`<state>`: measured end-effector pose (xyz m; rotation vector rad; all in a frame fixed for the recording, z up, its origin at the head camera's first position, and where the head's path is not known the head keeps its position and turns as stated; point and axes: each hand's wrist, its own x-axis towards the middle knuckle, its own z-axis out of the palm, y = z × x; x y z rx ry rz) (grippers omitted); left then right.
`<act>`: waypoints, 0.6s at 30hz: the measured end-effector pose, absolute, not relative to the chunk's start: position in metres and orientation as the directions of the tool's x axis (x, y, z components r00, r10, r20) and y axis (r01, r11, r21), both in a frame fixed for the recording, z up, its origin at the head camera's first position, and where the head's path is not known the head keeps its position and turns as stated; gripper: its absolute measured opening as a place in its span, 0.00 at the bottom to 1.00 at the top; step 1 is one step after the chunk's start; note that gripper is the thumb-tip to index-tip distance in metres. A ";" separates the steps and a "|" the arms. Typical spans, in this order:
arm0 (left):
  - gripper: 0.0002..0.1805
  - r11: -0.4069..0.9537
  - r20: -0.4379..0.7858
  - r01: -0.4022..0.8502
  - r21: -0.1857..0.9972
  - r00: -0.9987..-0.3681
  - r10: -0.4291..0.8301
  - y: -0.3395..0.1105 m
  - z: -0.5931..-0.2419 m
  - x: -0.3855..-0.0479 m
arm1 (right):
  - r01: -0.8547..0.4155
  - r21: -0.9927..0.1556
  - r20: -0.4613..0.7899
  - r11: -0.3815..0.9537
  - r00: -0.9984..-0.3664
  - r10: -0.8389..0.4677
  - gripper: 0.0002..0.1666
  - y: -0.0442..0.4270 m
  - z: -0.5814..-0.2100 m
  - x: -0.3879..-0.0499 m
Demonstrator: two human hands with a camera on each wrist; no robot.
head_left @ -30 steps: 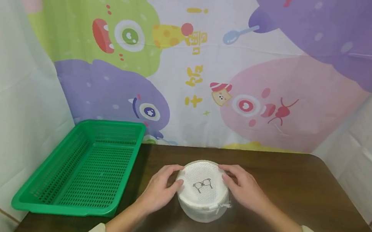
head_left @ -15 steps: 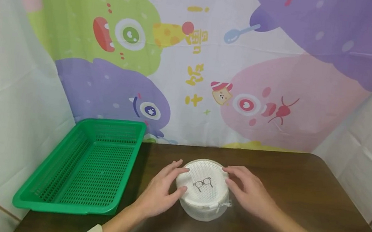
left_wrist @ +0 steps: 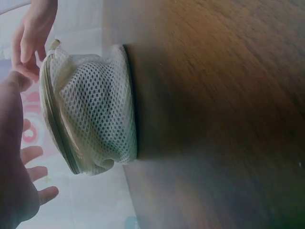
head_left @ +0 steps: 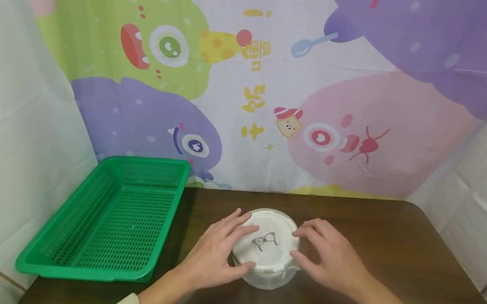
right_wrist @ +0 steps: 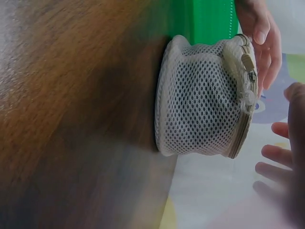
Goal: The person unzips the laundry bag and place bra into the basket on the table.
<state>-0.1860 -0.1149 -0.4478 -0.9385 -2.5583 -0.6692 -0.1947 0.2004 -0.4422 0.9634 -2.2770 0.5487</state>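
White mesh bag [head_left: 268,250] is partly hidden by left hand [head_left: 214,254] and right hand [head_left: 331,259], each grip spread.

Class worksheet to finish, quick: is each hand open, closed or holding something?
Left hand: open, not gripping the mesh bag.
Right hand: open, gripping nothing.

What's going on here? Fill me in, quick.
A person's left hand and right hand are at opposite sides of a round white mesh zip bag with a glasses drawing on top. Both hands are loosely open around its top edge; whether they touch it is hard to tell. The bag sits on a dark wooden table, apart from the green plastic basket at the person's left.
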 end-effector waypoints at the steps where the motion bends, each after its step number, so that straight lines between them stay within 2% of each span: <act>1: 0.37 0.678 0.464 0.678 0.285 -0.716 0.521 -0.115 -0.448 -0.186 | -0.757 -0.114 0.672 0.644 -0.536 -0.511 0.18 0.201 -0.442 -0.194; 4: 0.39 0.696 0.473 0.685 0.215 -0.696 0.540 -0.115 -0.450 -0.185 | -0.780 -0.038 0.688 0.625 -0.474 -0.550 0.24 0.203 -0.443 -0.194; 7: 0.40 0.709 0.475 0.685 0.170 -0.687 0.550 -0.114 -0.451 -0.185 | -0.785 0.013 0.688 0.620 -0.443 -0.575 0.28 0.203 -0.443 -0.192; 18: 0.41 0.688 0.446 0.700 0.190 -0.686 0.575 -0.107 -0.456 -0.183 | -0.781 0.053 0.681 0.622 -0.428 -0.595 0.31 0.199 -0.446 -0.182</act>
